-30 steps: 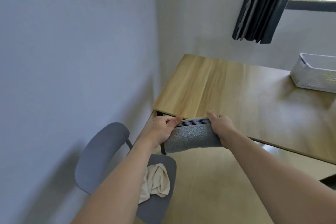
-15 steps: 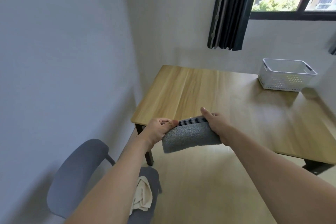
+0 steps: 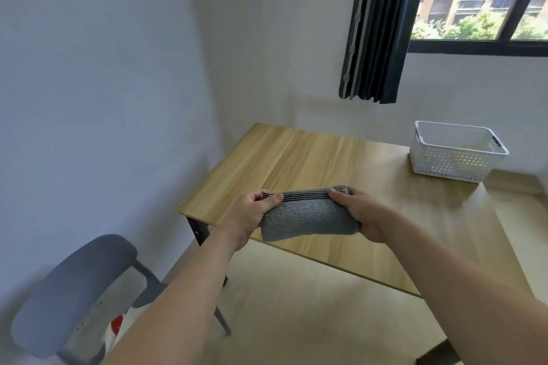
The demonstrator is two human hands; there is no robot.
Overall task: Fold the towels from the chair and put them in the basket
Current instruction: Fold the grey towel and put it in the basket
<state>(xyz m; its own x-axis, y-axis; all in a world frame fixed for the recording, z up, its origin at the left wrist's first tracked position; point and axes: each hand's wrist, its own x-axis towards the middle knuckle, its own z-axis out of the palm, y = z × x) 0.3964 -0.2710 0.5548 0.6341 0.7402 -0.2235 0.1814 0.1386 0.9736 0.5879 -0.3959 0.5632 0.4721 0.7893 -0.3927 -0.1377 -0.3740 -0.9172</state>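
- Left hand [image 3: 252, 213] and right hand [image 3: 360, 213] each pinch one end of the folded grey towel [image 3: 308, 218], above the table's [image 3: 326, 163] near edge.
- White basket [image 3: 453, 154] stands at the far right corner.

We look from head height, forward and down along both forearms, close over the table's [image 3: 326, 163] near corner, toward the window [image 3: 480, 0] wall beyond.

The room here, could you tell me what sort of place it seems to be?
Probably a plain room in a flat, perhaps a study: a wooden table against the wall, a grey chair beside it, and a curtained window facing an apartment block.
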